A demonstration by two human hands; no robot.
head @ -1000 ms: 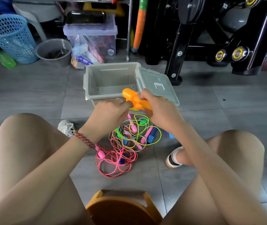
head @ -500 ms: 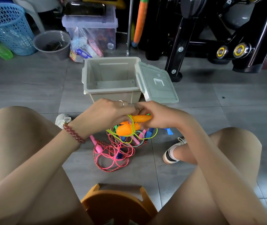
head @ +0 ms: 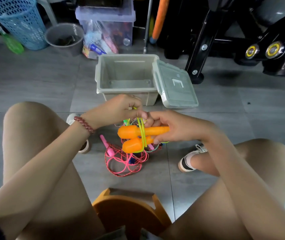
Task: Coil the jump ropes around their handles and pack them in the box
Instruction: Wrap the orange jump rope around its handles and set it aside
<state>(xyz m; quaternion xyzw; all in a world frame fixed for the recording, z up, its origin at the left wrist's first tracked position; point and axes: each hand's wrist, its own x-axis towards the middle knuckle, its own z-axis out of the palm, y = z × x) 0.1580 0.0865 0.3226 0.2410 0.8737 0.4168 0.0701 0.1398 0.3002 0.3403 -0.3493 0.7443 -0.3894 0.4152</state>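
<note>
Gripping the narrow ends of two orange handles (head: 131, 132), the right hand (head: 178, 129) has its fingers curled round both and holds them side by side, bulbous ends pointing toward frame left. The left hand (head: 119, 110), just above and touching the right hand's knuckles, pinches the yellow-green rope (head: 143, 135) between bunched fingertips. A few turns of that rope pass round both handles at mid-length. Both hands are closed on their items; neither is slack.

Directly below the handles, on the grey tile floor (head: 34, 80), lies a tangled pile of ropes (head: 124, 161): a pink cord, a braided red cord and a pink handle (head: 106, 147) at its left edge.

Above the hands, at centre frame, stands the beige box (head: 101, 80), open, nothing visible inside. Its lid (head: 174, 87) hangs from the box's right side, tilted down to the floor.

Upper left: blue basket (head: 20, 23), grey bucket (head: 63, 38), green bottle (head: 12, 43). Bottom centre: orange stool (head: 129, 212).
</note>
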